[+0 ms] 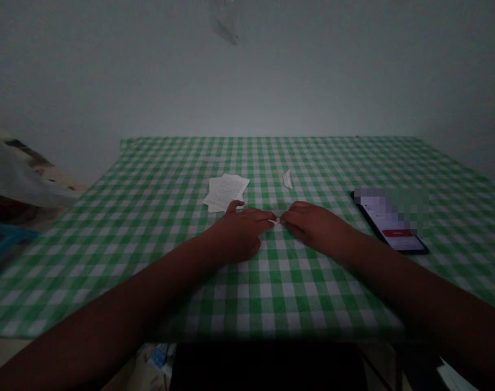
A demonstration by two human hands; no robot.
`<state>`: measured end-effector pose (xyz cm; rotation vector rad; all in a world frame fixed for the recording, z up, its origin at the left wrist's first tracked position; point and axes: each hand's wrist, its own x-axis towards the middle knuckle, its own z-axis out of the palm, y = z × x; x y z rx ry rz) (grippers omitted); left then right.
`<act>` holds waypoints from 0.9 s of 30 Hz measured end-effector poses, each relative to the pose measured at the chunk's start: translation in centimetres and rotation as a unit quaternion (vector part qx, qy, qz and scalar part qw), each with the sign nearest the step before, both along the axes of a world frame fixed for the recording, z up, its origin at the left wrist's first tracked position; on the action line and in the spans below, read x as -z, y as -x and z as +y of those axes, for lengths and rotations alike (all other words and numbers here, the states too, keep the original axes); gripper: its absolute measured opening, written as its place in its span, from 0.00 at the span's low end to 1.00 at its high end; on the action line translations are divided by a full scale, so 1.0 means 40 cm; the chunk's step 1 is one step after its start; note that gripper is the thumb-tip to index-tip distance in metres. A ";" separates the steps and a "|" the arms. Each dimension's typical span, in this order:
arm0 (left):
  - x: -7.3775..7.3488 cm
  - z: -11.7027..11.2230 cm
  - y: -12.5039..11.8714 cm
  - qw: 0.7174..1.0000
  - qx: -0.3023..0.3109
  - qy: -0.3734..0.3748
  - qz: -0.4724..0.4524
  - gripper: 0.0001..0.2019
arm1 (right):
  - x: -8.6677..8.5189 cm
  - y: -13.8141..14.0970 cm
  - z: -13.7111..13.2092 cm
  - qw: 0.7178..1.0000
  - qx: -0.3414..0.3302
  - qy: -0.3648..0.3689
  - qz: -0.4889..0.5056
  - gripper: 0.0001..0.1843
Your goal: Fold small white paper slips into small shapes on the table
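Note:
Between my two hands, on the checked cloth, lies a small piece of white paper [277,220], mostly covered by the fingers. My left hand [243,233] has its index finger pressed on the paper's left end, with the thumb raised. From the other side, my right hand [315,224] pinches the right end with bent fingers. Just beyond my left hand is a loose stack of printed paper sheets [227,191], fanned at different angles. A small folded strip of printed paper [287,179] sits farther back, beyond the gap between my hands.
A green and white checked tablecloth [288,293] covers the table, which meets a plain wall [272,87] at the back. To the right, a phone [388,222] lies with its screen lit. Blue furniture [5,241] stands past the table's left edge.

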<state>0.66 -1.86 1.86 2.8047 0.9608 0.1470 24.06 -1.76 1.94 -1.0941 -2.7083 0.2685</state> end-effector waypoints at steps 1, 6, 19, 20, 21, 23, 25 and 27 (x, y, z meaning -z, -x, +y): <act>0.001 0.002 0.001 1.000 0.001 0.003 -0.001 0.25 | -0.002 -0.003 0.001 1.000 -0.001 0.004 0.001 0.13; 0.001 0.009 0.006 1.000 0.001 0.013 -0.003 0.26 | 0.002 -0.018 0.012 0.999 -0.008 -0.004 0.044 0.11; -0.036 -0.004 0.006 0.999 -0.024 -0.028 0.032 0.24 | 0.016 -0.009 0.004 0.997 -0.035 -0.067 -0.021 0.16; -0.037 -0.005 0.005 0.999 -0.026 -0.029 0.031 0.24 | 0.011 -0.010 0.002 0.996 -0.036 -0.072 -0.034 0.16; -0.036 -0.006 0.004 0.999 -0.027 -0.030 0.029 0.23 | 0.006 -0.012 -0.001 0.996 -0.035 -0.072 -0.043 0.16; -0.030 -0.006 0.003 0.999 -0.029 -0.033 0.019 0.21 | -0.003 -0.016 -0.003 0.997 -0.035 -0.061 -0.042 0.14; -0.019 -0.001 0.001 0.999 -0.034 -0.041 0.003 0.18 | -0.011 -0.021 -0.003 0.998 -0.040 -0.038 -0.024 0.13; -0.006 0.008 -0.001 0.999 -0.038 -0.031 -0.012 0.14 | -0.019 -0.025 -0.001 0.999 -0.049 -0.012 0.004 0.12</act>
